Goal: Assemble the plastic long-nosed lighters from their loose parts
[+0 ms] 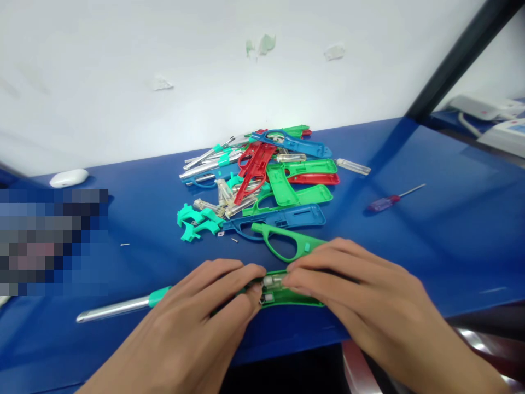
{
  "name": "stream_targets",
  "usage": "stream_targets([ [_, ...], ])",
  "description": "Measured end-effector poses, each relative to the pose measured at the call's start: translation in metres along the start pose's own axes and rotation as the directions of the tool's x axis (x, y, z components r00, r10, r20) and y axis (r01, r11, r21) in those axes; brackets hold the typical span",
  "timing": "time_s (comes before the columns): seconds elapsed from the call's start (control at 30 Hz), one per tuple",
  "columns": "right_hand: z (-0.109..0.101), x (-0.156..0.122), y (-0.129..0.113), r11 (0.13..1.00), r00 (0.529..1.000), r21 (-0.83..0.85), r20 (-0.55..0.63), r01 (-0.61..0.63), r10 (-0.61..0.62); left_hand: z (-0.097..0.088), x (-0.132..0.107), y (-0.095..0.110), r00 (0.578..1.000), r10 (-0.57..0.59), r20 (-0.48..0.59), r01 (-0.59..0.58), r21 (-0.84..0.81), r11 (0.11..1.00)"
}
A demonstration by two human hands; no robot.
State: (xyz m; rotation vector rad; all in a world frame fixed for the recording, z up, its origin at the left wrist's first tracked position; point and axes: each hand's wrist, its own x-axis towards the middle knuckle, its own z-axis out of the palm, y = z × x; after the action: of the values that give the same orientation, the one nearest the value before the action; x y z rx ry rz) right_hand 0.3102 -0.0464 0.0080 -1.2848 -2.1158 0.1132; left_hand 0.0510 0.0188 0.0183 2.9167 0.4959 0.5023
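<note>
Low in the head view, an opened green lighter casing [301,297] lies at the table's near edge, its inside facing up. A silver lighter tube [117,308] with a teal collar [159,296] sticks out to its left. My left hand [192,306] is closed over the casing's front part, thumb and index fingertip together beside the small inner parts. My right hand [353,284] pinches a clear fuel tank [274,281] inside the casing. Its fingers hide most of the handle end. Just beyond, another green casing half [287,246] partly passes behind my right fingers.
Behind lies a pile of red casing halves [256,164], blue casing halves [291,217], silver tubes [213,167] and clear tanks [241,207]. Teal collars [199,221] sit at its left. A screwdriver [385,202] lies right, a white rounded object [69,178] far left.
</note>
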Motion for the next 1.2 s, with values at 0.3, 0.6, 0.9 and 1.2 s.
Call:
stream_targets([
  [0.3, -0.0015, -0.0009, -0.0009, 1.000, 1.000, 0.026, -0.004, -0.007, 0.007, -0.0012, 0.0021, 0.0029, 1.000, -0.006, 0.010, 0.006, -0.025, 1.000],
  [0.6, 0.0021, -0.0064, 0.0005, 0.985, 0.999, 0.162, 0.019, -0.051, 0.049, -0.0003, -0.0024, 0.0042, 0.999, -0.027, -0.019, 0.027, 0.018, 0.999],
  [0.9, 0.0013, -0.0082, 0.0006, 0.986, 0.999, 0.163, 0.019, -0.043, 0.040, 0.0016, 0.0032, 0.0071, 0.996, -0.042, -0.076, 0.044, 0.027, 0.999],
  [1.2, 0.0000, -0.0077, 0.0004, 0.983, 0.998, 0.175, 0.042, -0.047, 0.040, 0.0052, -0.0002, 0.0053, 0.995, -0.055, -0.086, 0.058, 0.022, 0.998],
])
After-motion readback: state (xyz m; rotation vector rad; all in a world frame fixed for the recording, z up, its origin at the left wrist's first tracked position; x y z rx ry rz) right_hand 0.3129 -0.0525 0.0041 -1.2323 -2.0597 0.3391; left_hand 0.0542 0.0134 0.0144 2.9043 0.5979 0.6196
